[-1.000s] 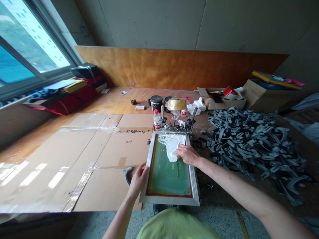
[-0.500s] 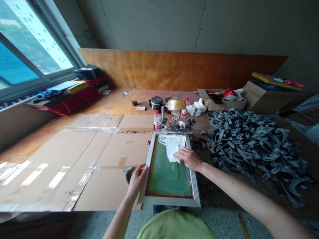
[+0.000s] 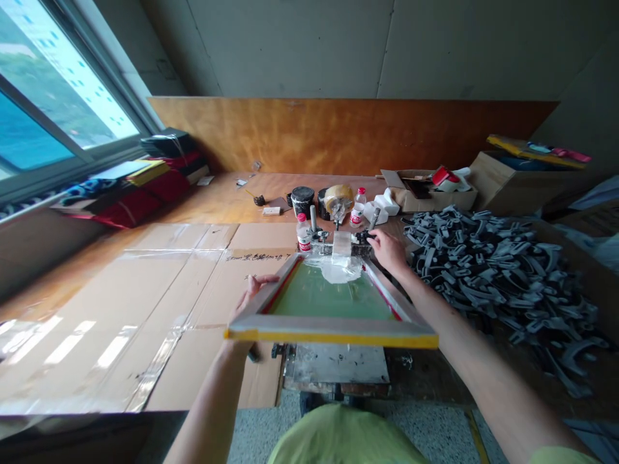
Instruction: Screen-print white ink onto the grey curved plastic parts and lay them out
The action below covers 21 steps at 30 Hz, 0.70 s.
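A screen-printing frame (image 3: pixel 333 332) with green mesh and a yellow front edge is tilted up on its hinge at the far end. My left hand (image 3: pixel 254 290) grips its left side rail and holds it raised. A white rag (image 3: pixel 341 264) lies on the mesh near the hinge. My right hand (image 3: pixel 387 248) reaches past the frame's far right corner to the clamp hardware (image 3: pixel 362 237), its fingers curled at a dark knob. Below the lifted frame a grey metal platen (image 3: pixel 338 364) shows.
A big heap of grey plastic parts (image 3: pixel 493 270) fills the table on the right. Behind the hinge stand ink pots (image 3: pixel 304 198), small bottles (image 3: pixel 302 233) and a tape roll (image 3: pixel 338 195). Flat taped cardboard (image 3: pixel 159 303) covers the left. Boxes (image 3: pixel 425 193) sit at the back right.
The frame lay flat with my right hand pressing the rag on the mesh; now my left hand has lifted the frame's front edge, and my right hand has moved up to the hinge clamp.
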Motion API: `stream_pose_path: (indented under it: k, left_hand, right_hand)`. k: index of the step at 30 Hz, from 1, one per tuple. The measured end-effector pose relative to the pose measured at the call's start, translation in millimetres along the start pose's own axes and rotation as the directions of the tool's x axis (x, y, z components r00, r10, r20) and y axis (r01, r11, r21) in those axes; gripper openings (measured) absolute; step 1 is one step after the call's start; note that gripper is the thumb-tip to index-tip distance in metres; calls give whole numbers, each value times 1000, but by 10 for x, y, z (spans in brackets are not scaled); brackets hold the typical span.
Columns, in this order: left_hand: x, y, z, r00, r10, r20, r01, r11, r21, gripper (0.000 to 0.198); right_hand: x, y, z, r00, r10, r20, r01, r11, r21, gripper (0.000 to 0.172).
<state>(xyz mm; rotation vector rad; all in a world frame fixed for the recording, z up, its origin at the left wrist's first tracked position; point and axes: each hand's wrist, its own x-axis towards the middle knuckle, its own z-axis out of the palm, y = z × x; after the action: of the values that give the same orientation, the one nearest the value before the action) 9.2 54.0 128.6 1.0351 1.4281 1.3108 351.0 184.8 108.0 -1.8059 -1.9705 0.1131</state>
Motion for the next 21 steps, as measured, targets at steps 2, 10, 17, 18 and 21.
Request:
stream_pose_path:
  k: [2,10,17,18,21]
  left_hand:
    - [169,222,131,993,119,11,-117,986,-117,57]
    - [324,312,404,996,84,-42,-92,962,-259,51]
    - [-560,-792,683,780,-530,333,567,824,-19,64]
    - [-605,-897,612,794,-529,300,565,824,-43,62]
    - [-540,-1157,77,834,-540,111,539,841,42,59]
  right_hand:
    - [-274,165,118,996,72,57,-73,997,29,26]
    - [-1104,-76,649,921,-242,305,242,970,37,21]
    - [-1598,-849,489,871,-456,181,422,885,196,13]
    - [-1670,-839,500,839,-509,194,457,851,259,18]
    - [-1778,-379,541,914,-341,223,270,917,294,34]
